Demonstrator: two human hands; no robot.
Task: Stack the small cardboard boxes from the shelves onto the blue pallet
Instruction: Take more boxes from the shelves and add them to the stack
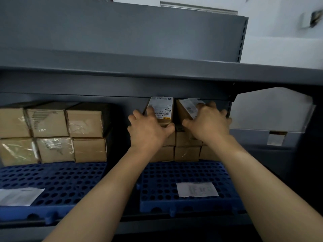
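Two blue perforated pallets lie on a grey shelf: the left pallet (57, 182) and the right pallet (162, 180). My left hand (148, 130) grips a small cardboard box with a white barcode label (163, 107), atop a stack of small boxes (186, 152) at the back of the right pallet. My right hand (209, 123) grips a second labelled box (186, 107) beside it, tilted. Both boxes sit just under the shelf above. Several taped cardboard boxes (52, 135) stand in two layers on the left pallet.
A grey shelf board (157, 74) runs close overhead. White paper slips lie on the left pallet (19, 196) and the right pallet (196, 189). A pale panel (272, 110) and dark shelving are at the right. A white wall (279, 41) rises behind.
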